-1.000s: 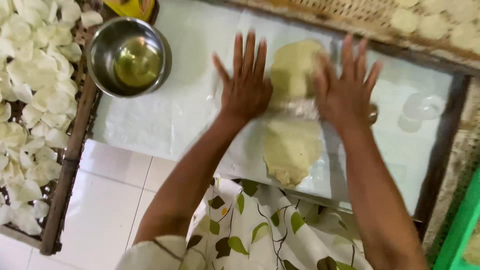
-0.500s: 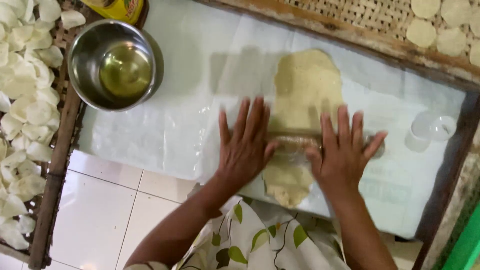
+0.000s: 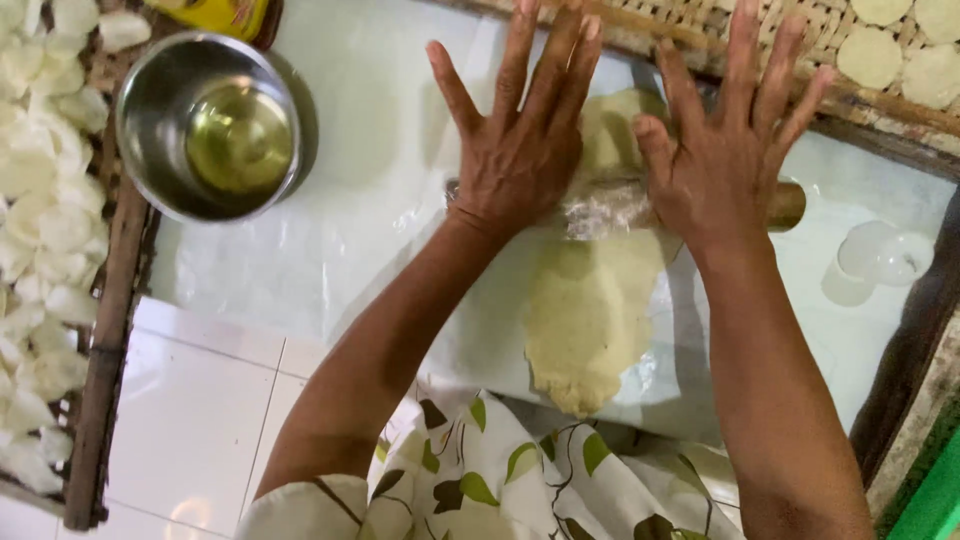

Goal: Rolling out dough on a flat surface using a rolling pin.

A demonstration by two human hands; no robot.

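Hands flat and spread: left hand [image 3: 520,150] and right hand [image 3: 725,150] press palms-down on a rolling pin [image 3: 610,205] wrapped in clear film, gripping nothing. Dough sheet [image 3: 590,300] lies under the pin, mid-surface, running toward the near edge of the plastic-covered surface [image 3: 360,210]. Risks, as judged: uneven palm pressure could thin or tear the sheet; its near end may overrun the edge; steel bowl [image 3: 210,125] of oil at the far left corner could be knocked.

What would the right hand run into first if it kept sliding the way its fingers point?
The right hand points away from the person, toward the woven tray at the table's far edge. Its fingertips already overlap that rim, though whether they touch it is unclear.
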